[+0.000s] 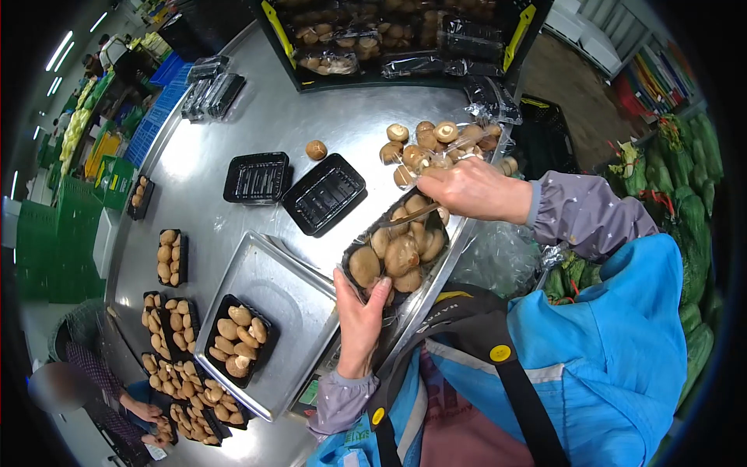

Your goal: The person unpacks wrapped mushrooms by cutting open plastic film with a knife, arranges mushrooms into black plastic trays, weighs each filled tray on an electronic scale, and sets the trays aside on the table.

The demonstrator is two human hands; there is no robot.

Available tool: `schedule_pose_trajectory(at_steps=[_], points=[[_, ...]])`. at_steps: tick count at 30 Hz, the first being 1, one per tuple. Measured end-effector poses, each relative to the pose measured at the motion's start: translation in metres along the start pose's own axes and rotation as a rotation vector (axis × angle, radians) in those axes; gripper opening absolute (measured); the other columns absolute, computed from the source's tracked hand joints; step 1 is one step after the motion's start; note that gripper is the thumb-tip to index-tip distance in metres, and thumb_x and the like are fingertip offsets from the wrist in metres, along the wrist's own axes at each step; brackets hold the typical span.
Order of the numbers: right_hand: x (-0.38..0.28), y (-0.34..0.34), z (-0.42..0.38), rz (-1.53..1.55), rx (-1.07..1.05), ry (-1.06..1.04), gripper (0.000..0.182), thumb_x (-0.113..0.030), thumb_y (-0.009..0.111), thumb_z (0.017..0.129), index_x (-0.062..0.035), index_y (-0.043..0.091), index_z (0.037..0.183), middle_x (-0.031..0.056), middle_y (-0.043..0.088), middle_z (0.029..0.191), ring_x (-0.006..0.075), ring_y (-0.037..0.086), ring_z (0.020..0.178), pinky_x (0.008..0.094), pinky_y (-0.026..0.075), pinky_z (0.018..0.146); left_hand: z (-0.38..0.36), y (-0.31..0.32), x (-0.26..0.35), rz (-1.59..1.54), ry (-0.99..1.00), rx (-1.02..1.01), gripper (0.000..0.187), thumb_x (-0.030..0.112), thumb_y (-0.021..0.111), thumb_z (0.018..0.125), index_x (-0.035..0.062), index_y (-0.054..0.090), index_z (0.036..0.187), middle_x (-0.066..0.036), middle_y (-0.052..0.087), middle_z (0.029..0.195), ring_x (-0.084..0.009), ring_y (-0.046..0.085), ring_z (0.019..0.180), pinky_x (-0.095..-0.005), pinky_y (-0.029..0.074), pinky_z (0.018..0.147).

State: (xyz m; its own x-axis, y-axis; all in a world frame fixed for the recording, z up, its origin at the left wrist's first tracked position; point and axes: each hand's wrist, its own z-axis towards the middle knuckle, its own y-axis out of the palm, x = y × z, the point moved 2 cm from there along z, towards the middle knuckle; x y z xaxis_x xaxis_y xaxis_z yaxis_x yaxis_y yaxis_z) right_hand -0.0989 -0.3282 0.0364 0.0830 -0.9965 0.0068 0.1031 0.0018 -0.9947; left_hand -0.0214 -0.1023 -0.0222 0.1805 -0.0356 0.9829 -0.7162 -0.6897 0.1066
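Observation:
My left hand [362,315] grips the near end of a black plastic tray [356,292] filled with brown mushrooms [401,255], its thumb on the rim. My right hand [476,191] is closed above the tray's far end, beside a heap of loose mushrooms [424,144] lying partly in clear plastic. Its fingertips are bent away from me, and I cannot make out what they hold. Two empty black trays, one nearer [325,194] and one farther left [258,177], lie on the metal table, with a single mushroom [316,149] behind them.
A metal scale pan [268,261] carries another filled tray [240,340]. Several filled trays [187,377] stand at the left, near a co-worker's hands [148,416]. A black crate [405,80] of packed trays stands at the back. Green vegetables [689,233] are piled at the right.

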Motion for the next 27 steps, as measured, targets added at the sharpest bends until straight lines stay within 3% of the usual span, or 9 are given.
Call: schedule_pose_trajectory(at_steps=[2, 4, 9, 12, 13, 17, 22, 26, 27], points=[[-0.003, -0.005, 0.002, 0.136, -0.024, -0.001, 0.010, -0.008, 0.055, 0.075, -0.0024, 0.052, 0.084, 0.0088, 0.061, 0.079, 0.0273, 0.064, 0.068, 0.0391, 0.051, 0.054, 0.004, -0.001, -0.011, -0.097, -0.063, -0.008, 0.049, 0.004, 0.062, 0.082, -0.0019, 0.036, 0.123, -0.013, 0.050, 0.116, -0.0198, 0.051, 0.105, -0.0312, 0.041, 0.092], [-0.016, -0.012, 0.005, 0.359, 0.133, -0.036, 0.021, -0.012, 0.062, 0.074, -0.0048, 0.056, 0.093, 0.0077, 0.059, 0.085, 0.0258, 0.063, 0.070, 0.0377, 0.051, 0.057, 0.003, 0.002, -0.014, -0.157, -0.113, -0.016, 0.049, 0.004, 0.062, 0.082, -0.0018, 0.036, 0.123, -0.013, 0.050, 0.116, -0.0199, 0.051, 0.105, -0.0316, 0.041, 0.092], [-0.048, 0.005, 0.007, 0.441, 0.175, -0.075, 0.039, -0.024, 0.068, 0.074, -0.0037, 0.055, 0.104, 0.0073, 0.055, 0.097, 0.0269, 0.062, 0.071, 0.0353, 0.051, 0.057, -0.002, 0.007, -0.005, -0.293, -0.241, -0.014, 0.044, 0.006, 0.057, 0.086, -0.0022, 0.035, 0.124, -0.014, 0.047, 0.119, -0.0199, 0.050, 0.105, -0.0324, 0.041, 0.092], [-0.058, 0.018, 0.005, 0.560, 0.075, 0.019, 0.032, -0.025, 0.068, 0.075, -0.0024, 0.052, 0.091, 0.0136, 0.054, 0.090, 0.0325, 0.059, 0.066, 0.0393, 0.047, 0.054, -0.009, -0.002, -0.029, -0.210, -0.254, -0.012, 0.043, 0.009, 0.050, 0.091, -0.0019, 0.032, 0.128, -0.014, 0.045, 0.121, -0.0197, 0.047, 0.108, -0.0318, 0.041, 0.092], [-0.060, 0.024, 0.003, 0.616, 0.099, 0.026, 0.031, -0.026, 0.066, 0.077, -0.0018, 0.050, 0.086, 0.0155, 0.053, 0.084, 0.0347, 0.057, 0.065, 0.0415, 0.046, 0.055, -0.013, 0.005, -0.018, -0.356, -0.322, -0.038, 0.043, 0.014, 0.045, 0.094, -0.0009, 0.028, 0.132, -0.014, 0.042, 0.124, -0.0193, 0.045, 0.111, -0.0313, 0.040, 0.093], [-0.061, 0.036, -0.005, 0.814, 0.007, 0.094, 0.026, -0.021, 0.066, 0.077, -0.0010, 0.051, 0.084, 0.0146, 0.051, 0.078, 0.0357, 0.057, 0.071, 0.0433, 0.044, 0.061, -0.021, 0.004, -0.037, -0.342, -0.330, -0.063, 0.050, 0.034, 0.045, 0.095, 0.0049, 0.029, 0.133, -0.009, 0.047, 0.120, -0.0189, 0.052, 0.103, -0.0302, 0.046, 0.084], [-0.072, 0.033, -0.019, 0.857, 0.020, 0.102, 0.022, -0.017, 0.066, 0.077, -0.0026, 0.052, 0.086, 0.0119, 0.050, 0.084, 0.0304, 0.055, 0.074, 0.0383, 0.043, 0.059, -0.025, 0.004, -0.047, -0.490, -0.452, -0.086, 0.047, 0.029, 0.041, 0.097, 0.0003, 0.029, 0.132, -0.013, 0.045, 0.121, -0.0193, 0.050, 0.106, -0.0305, 0.045, 0.087], [-0.087, 0.015, -0.035, 0.867, 0.072, -0.021, 0.023, -0.015, 0.065, 0.075, -0.0069, 0.052, 0.093, 0.0098, 0.052, 0.088, 0.0292, 0.058, 0.075, 0.0380, 0.046, 0.061, -0.023, 0.003, -0.057, -0.551, -0.601, -0.056, 0.053, 0.042, 0.036, 0.096, 0.0020, 0.035, 0.131, -0.014, 0.046, 0.122, -0.0230, 0.052, 0.108, -0.0348, 0.047, 0.088], [-0.089, 0.012, -0.043, 0.817, -0.031, -0.054, 0.024, -0.014, 0.064, 0.074, -0.0080, 0.051, 0.093, 0.0086, 0.052, 0.088, 0.0280, 0.058, 0.074, 0.0378, 0.047, 0.059, -0.022, 0.003, -0.053, -0.610, -0.599, 0.022, 0.057, 0.047, 0.037, 0.095, 0.0025, 0.036, 0.130, -0.014, 0.047, 0.123, -0.0247, 0.052, 0.109, -0.0373, 0.047, 0.089]])
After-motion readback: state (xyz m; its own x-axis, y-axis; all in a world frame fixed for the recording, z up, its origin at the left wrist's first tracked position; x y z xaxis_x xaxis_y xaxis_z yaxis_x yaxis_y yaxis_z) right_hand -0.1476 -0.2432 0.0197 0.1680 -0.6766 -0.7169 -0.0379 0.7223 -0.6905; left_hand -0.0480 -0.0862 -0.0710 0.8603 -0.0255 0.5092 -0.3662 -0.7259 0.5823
